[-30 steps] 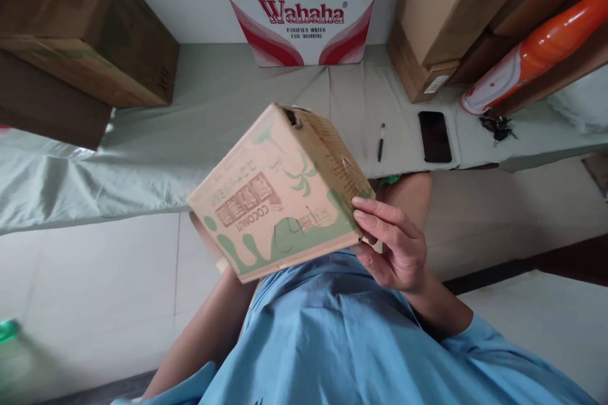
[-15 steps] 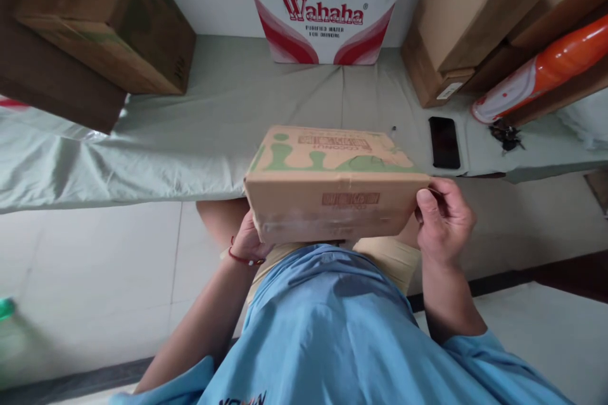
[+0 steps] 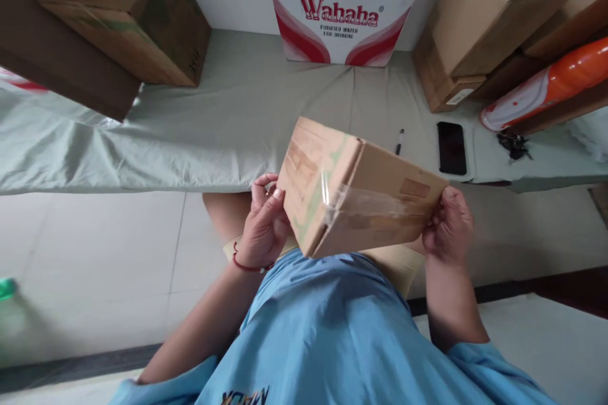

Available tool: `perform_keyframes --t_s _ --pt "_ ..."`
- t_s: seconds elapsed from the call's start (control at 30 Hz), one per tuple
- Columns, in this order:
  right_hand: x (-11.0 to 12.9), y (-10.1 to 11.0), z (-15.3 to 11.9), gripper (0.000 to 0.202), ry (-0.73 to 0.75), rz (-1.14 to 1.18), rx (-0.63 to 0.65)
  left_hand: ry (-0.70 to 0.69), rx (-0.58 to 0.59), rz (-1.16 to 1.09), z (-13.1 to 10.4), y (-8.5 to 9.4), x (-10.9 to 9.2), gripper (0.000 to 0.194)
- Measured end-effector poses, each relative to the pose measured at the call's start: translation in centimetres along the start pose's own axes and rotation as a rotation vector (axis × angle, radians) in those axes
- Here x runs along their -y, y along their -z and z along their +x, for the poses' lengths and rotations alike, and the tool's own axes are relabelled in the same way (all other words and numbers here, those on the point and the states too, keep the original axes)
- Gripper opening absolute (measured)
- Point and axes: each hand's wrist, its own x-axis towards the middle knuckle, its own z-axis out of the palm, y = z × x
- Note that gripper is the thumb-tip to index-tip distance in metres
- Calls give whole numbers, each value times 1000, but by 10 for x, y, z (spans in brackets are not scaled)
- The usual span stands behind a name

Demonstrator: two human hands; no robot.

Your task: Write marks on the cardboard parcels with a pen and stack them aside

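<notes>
The left hand (image 3: 265, 231) is grasping the near-left side of a cardboard box (image 3: 394, 196), its thumb pressing close to the edge, while the right hand (image 3: 448, 224) is gripping the opposite end, some of its fingers hiding behind the cardboard. Between the two hands, the box is tilting above the lap; whether its underside is touching the legs, I cannot tell. Half a second ago its long side was facing the wearer and the coconut print was showing on top; now a corner is pointing toward the body, and clear tape (image 3: 363, 201) is running around it. The left hand, then mostly hiding behind the box, is now showing its thumb and fingers. The turn is bringing the taped corner into plain sight, with both hands sharing the hold.

At the left wrist a red bracelet (image 3: 247, 266) is hanging; below the grip a blue shirt (image 3: 332, 329) is spreading. Beyond the box, a green cloth (image 3: 228, 114) is covering the surface. Past the right hand, a pen (image 3: 399, 141) and a phone (image 3: 451, 148) are lying; farther ahead, a Wahaha carton (image 3: 342, 19) is standing.
</notes>
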Motion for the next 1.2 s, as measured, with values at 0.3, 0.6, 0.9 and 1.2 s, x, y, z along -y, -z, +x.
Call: perform_keyframes --t_s 0.3,0.6,0.9,1.2 --pt "9 4 -6 35 49 -60 188 58 29 170 11 4 6 50" --pt "14 8 3 35 -24 2 356 122 17 89 9 8 5 50" --pt "0 13 2 34 -30 -36 357 122 24 122 15 12 2 39" --pt "3 -3 1 53 -67 164 321 177 26 218 16 4 0 60"
